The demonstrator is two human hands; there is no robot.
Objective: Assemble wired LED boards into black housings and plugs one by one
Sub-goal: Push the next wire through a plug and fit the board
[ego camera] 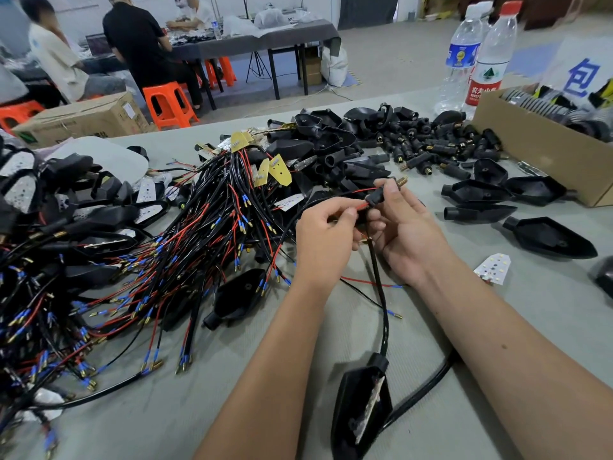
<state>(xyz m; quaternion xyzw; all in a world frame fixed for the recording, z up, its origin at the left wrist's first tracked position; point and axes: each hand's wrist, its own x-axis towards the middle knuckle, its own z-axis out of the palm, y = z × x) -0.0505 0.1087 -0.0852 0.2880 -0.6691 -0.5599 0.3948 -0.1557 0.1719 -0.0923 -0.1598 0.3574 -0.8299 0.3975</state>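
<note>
Head view: right hand point(403, 224) grips a small black brass-tipped plug point(381, 194); left hand point(323, 234) pinches its thin red wire point(363, 206), whose entry point into the plug is hidden by fingers.

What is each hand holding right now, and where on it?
Left hand pinches the red wire near the plug. Right hand grips the black plug around its body.

two water bottles point(477, 58) | cardboard box point(544, 151) | orange stools point(170, 102) | seated people point(139, 44)
</note>
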